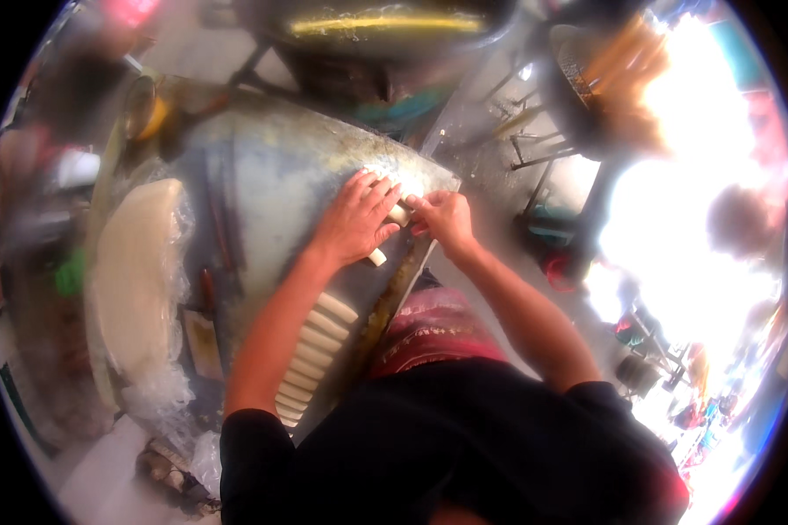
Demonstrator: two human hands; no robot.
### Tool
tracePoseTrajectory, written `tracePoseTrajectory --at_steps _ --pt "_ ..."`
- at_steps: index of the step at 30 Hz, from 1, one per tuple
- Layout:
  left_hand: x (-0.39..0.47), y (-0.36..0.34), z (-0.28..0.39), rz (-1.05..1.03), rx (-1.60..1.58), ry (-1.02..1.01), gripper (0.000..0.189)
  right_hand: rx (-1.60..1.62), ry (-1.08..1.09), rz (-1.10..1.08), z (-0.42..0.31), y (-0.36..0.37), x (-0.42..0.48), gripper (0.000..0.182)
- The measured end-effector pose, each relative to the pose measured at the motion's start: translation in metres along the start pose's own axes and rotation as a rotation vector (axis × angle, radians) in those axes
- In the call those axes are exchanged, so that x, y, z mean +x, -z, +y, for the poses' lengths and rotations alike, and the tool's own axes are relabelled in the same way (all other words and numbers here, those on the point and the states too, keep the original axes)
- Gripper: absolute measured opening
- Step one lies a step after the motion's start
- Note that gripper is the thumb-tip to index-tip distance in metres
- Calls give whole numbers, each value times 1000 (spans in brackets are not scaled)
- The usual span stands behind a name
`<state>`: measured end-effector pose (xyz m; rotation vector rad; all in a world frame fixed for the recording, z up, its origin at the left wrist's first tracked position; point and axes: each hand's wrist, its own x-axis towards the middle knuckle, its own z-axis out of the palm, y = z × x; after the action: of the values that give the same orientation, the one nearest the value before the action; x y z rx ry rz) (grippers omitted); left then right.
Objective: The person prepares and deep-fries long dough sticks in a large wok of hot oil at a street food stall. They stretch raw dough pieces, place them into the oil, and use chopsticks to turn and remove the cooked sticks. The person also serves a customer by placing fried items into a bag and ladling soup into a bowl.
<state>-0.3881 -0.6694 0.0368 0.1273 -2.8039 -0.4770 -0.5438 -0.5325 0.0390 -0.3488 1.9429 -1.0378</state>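
My left hand (360, 220) lies palm down over a strip of pale dough, its thumb set apart from the fingers. Between the two hands a short dough strip (399, 215) shows, and my right hand (445, 220) pinches its end with thumb and fingers near the table's corner. Another dough piece (377, 257) pokes out below my left thumb. A row of several cut dough strips (318, 338) lies side by side along the table's near edge, partly hidden by my left forearm. White glare covers the area just beyond my left fingertips.
The metal worktable (282, 177) bears a large dough slab (138, 275) with clear plastic wrap, and a broad-bladed tool (203, 344) with a wooden handle. A dark vat (387, 46) stands beyond the table. Orange-brown food (620, 72) sits in a rack at right, beside strong glare.
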Motion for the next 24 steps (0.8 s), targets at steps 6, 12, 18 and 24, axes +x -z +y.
tracePoseTrajectory --at_steps 6,12,18,24 --pt "7 -7 -11 111 -280 228 35 -12 111 82 -3 -13 -12 31" --pt "12 -2 0 915 -1153 1179 18 -393 705 412 -17 -33 -18 28" --pt "-24 4 30 945 -2124 1119 22 -121 809 263 -89 -44 -97 12" --pt "-81 -33 44 958 -1891 839 23 -61 749 128 -66 -40 -120 13"
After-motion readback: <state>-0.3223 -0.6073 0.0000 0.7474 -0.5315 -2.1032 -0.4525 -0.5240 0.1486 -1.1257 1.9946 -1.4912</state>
